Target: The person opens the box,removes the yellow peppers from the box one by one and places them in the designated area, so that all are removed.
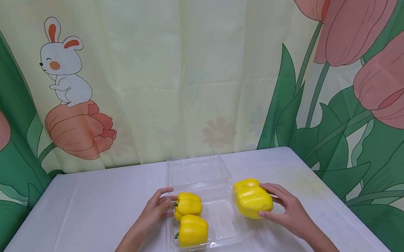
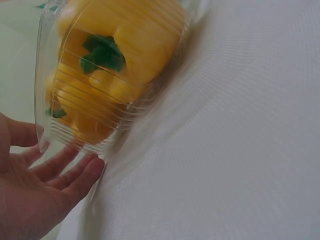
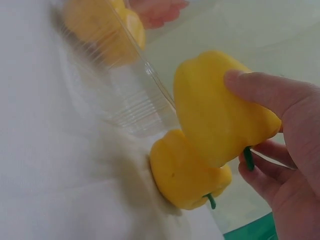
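Note:
My right hand [image 1: 287,211] grips a yellow bell pepper [image 3: 215,110] with a green stem, thumb on one side and fingers on the other. It is held at the right side of a clear plastic clamshell box [image 1: 225,221]. Below it in the right wrist view, a second yellow pepper [image 3: 182,172] rests on the table outside the box. Two more peppers, a far one [image 1: 189,204] and a near one [image 1: 193,230], sit along the box's left side, stems leftward. My left hand [image 1: 152,214] touches the box's left edge with its fingers loosely extended.
The box's clear lid [image 1: 197,172] lies folded open toward the back of the white-covered table [image 1: 87,226]. Behind the table hangs a curtain [image 1: 153,74] printed with tulips and a rabbit.

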{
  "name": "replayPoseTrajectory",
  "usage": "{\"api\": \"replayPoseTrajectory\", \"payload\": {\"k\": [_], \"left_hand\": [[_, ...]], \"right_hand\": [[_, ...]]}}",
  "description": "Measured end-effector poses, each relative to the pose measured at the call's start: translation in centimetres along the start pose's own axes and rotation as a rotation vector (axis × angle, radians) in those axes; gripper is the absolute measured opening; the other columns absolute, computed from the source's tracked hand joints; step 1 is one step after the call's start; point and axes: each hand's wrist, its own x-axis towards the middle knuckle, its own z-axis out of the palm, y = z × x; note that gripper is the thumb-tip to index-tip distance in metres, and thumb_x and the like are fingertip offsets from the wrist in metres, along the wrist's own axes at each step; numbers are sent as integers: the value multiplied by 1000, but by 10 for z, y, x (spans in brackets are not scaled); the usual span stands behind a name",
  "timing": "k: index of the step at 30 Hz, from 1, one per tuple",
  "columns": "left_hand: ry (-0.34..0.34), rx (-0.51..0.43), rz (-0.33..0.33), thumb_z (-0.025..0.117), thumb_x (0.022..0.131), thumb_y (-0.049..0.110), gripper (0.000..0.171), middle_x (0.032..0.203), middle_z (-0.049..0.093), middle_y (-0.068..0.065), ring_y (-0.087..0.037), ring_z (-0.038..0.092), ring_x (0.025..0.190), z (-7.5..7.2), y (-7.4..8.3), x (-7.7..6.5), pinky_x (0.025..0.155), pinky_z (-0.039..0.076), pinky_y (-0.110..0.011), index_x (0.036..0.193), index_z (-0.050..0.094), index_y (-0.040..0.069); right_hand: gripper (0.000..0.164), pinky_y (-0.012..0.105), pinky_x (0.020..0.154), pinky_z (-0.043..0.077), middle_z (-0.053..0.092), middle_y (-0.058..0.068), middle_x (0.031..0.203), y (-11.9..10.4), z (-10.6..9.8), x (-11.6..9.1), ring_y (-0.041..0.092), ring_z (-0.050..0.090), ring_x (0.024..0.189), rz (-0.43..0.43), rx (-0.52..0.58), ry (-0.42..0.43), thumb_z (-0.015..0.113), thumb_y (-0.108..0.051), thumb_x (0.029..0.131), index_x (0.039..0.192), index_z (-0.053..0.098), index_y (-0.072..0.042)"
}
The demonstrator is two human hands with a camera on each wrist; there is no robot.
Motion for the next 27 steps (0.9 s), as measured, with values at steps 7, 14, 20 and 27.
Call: {"api": "replayPoseTrajectory", "payload": {"k": [7,14,20,27], "left_hand": [[7,1,-9,47,100,18,38,128,62,-6,-18,61,108,0,0,0,93,55,-38,139,43,17],[4,-3,-7,47,101,18,38,129,62,-6,-18,61,109,0,0,0,93,55,-38,139,43,17],[3,-4,-5,46,101,17,38,129,61,-7,-18,61,109,-1,-1,0,93,55,-38,139,43,17],[8,-2,-6,46,101,17,38,129,62,-6,-18,61,109,0,0,-1,92,55,-38,138,44,16]], "right_hand": [[69,10,91,45,54,3,137,6,-2,-1,24,55,120,7,-20,-4,81,-35,76,136,52,-17],[70,26,94,53,54,4,137,11,-3,-2,24,57,120,21,-49,8,82,-34,75,135,53,-16],[70,28,94,54,53,5,137,13,-5,-2,24,56,120,29,-53,2,82,-32,75,136,53,-16],[70,32,94,54,53,6,138,17,-8,-3,25,55,121,32,-57,-6,81,-32,76,137,52,-14]]}}
